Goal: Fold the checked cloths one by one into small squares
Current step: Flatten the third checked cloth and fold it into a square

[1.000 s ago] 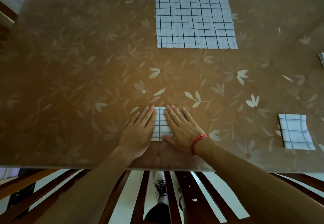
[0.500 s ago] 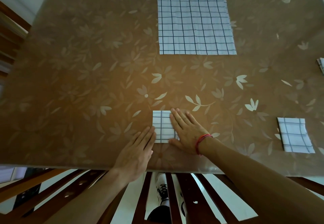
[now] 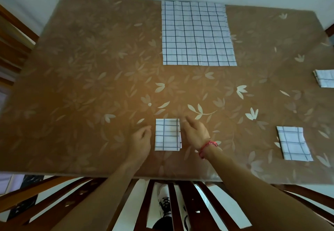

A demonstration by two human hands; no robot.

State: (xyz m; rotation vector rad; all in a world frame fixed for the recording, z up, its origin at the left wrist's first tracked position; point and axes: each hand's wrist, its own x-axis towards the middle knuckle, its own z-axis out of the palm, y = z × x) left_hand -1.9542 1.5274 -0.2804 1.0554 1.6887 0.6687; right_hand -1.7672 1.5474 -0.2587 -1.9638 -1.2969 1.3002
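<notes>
I count four checked cloths on the brown, flower-patterned counter [image 3: 72, 86], all white with dark lines. Three are folded into small squares and one is not.

The folded square I am working on [image 3: 168, 134] lies flat near the counter's front edge, between my two hands. Its layered edges show along its right side.

My left hand [image 3: 141, 141] sits just beside the square's left edge. Its fingers are loosely curled and hold nothing. My right hand [image 3: 196, 131] is just beside the square's right edge, also relaxed and holding nothing. Its fingertips are blurred, so I cannot tell whether they touch the cloth. One red cord bracelet [image 3: 207, 147] circles my right wrist.

The second folded square [image 3: 293, 144] lies well off to my right, near the front edge and slightly skewed. The third folded cloth [image 3: 325, 80] lies farther back at the right border, partly cut off by the view.

The one unfolded cloth [image 3: 197, 33] is spread flat at the far side of the counter, against the back edge, well apart from the other three.

Below the front edge are the dark wooden slats of a chair [image 3: 197, 203], with a white shoe with black laces [image 3: 165, 201] showing between them.
</notes>
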